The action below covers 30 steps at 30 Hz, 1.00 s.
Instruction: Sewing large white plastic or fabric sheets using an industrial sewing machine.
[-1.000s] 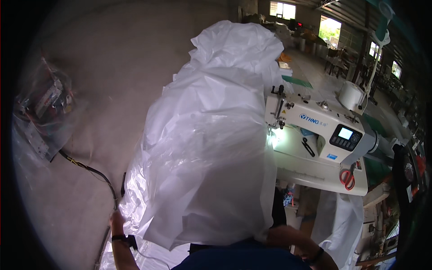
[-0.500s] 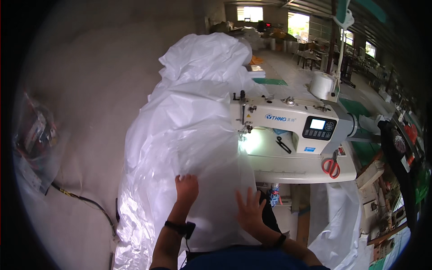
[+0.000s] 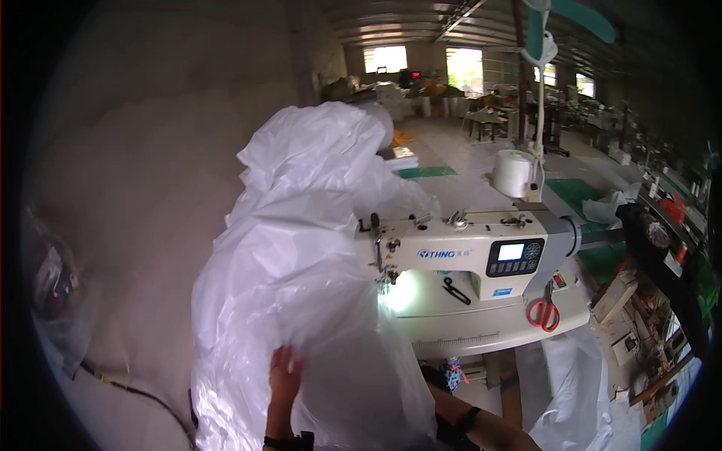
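Observation:
A large white, glossy plastic-like sheet (image 3: 286, 248) lies bunched and draped along the left of a white sewing machine (image 3: 444, 252). Its right edge passes by the needle area, where a lamp glows. My left hand (image 3: 284, 376) rests on the near part of the sheet, fingers stretched out and slightly apart. At the sheet's lower right edge is my right hand (image 3: 445, 404); its fingers are hidden by the sheet, so their grip cannot be made out.
Red-handled scissors (image 3: 543, 312) and a small black tool (image 3: 456, 292) lie on the machine table (image 3: 496, 334). Behind the machine stands a white thread cone (image 3: 513, 173). A clear bag (image 3: 56, 286) and a dark cable (image 3: 143, 395) are on the left.
The view has tilted up, so the machine and sheet sit lower. My right hand, spread above the sheet before, now has its fingers hidden at the sheet's edge. My left hand's fingers have straightened.

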Each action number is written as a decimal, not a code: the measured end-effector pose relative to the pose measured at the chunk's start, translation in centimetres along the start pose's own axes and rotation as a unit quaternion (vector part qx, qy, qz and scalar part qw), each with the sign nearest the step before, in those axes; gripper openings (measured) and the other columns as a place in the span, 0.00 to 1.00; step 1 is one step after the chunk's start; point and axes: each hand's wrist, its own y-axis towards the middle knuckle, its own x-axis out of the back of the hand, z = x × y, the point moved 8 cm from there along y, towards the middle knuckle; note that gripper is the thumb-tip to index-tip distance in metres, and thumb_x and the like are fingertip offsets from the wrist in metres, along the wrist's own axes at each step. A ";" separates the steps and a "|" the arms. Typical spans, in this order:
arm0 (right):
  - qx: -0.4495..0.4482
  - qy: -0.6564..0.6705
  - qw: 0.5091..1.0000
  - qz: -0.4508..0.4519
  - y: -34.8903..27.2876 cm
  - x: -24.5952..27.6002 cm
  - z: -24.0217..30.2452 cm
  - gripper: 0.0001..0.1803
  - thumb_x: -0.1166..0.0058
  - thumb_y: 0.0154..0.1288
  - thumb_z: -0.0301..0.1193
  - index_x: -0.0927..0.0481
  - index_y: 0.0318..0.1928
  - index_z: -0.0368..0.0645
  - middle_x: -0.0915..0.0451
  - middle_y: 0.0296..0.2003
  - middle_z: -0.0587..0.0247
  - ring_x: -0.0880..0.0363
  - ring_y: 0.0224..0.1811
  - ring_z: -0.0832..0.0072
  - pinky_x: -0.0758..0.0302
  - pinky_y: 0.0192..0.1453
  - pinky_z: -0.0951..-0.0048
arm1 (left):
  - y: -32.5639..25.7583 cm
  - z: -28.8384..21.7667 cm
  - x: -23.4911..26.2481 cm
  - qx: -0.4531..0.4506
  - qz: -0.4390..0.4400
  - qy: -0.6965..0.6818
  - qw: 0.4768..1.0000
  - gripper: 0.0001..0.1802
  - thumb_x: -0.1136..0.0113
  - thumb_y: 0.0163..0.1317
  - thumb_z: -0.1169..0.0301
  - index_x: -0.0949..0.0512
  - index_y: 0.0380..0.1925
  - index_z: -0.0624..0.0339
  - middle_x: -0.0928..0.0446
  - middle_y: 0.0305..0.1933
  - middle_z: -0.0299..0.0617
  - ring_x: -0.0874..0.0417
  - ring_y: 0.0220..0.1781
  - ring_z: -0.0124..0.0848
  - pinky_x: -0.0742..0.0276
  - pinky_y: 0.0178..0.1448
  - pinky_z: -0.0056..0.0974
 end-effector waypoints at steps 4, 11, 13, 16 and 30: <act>0.068 -0.083 0.994 0.028 5.4 -2.8 -1.7 0.17 0.53 0.67 0.35 0.28 0.51 0.37 0.24 0.43 0.61 0.23 0.44 0.73 0.25 0.48 0.73 | 4.1 1.4 -2.4 -0.003 0.055 0.175 0.983 0.25 0.42 0.56 0.54 0.26 0.53 0.49 0.36 0.62 0.50 0.41 0.67 0.52 0.45 0.65 0.59; 0.122 -0.227 0.964 0.068 13.6 -8.8 -3.1 0.17 0.53 0.67 0.35 0.28 0.51 0.37 0.23 0.43 0.61 0.23 0.44 0.74 0.25 0.49 0.73 | 11.9 3.8 -3.2 0.027 0.178 0.176 0.968 0.29 0.45 0.54 0.47 0.28 0.55 0.42 0.38 0.65 0.47 0.44 0.69 0.47 0.49 0.64 0.63; 0.134 -0.268 0.951 0.080 17.9 -12.9 -4.4 0.17 0.53 0.67 0.35 0.28 0.51 0.37 0.23 0.43 0.61 0.23 0.44 0.74 0.25 0.49 0.73 | 13.5 3.8 -3.8 -0.007 0.196 0.159 0.968 0.30 0.45 0.54 0.45 0.28 0.55 0.42 0.39 0.66 0.46 0.43 0.68 0.46 0.49 0.64 0.63; 0.140 -0.321 0.931 0.107 18.0 -13.9 -3.8 0.17 0.54 0.68 0.35 0.28 0.51 0.37 0.23 0.43 0.61 0.23 0.44 0.74 0.25 0.49 0.73 | 15.2 5.2 -4.7 -0.029 0.204 0.155 0.966 0.31 0.44 0.53 0.45 0.29 0.56 0.42 0.41 0.67 0.45 0.42 0.68 0.46 0.44 0.62 0.63; 0.077 -0.525 0.789 0.310 -1.4 -9.7 -15.8 0.17 0.55 0.68 0.35 0.28 0.52 0.38 0.23 0.42 0.62 0.24 0.45 0.75 0.26 0.50 0.74 | 17.1 6.9 -4.1 -0.084 0.203 0.203 0.954 0.27 0.44 0.56 0.50 0.27 0.54 0.47 0.36 0.63 0.48 0.35 0.64 0.48 0.34 0.62 0.48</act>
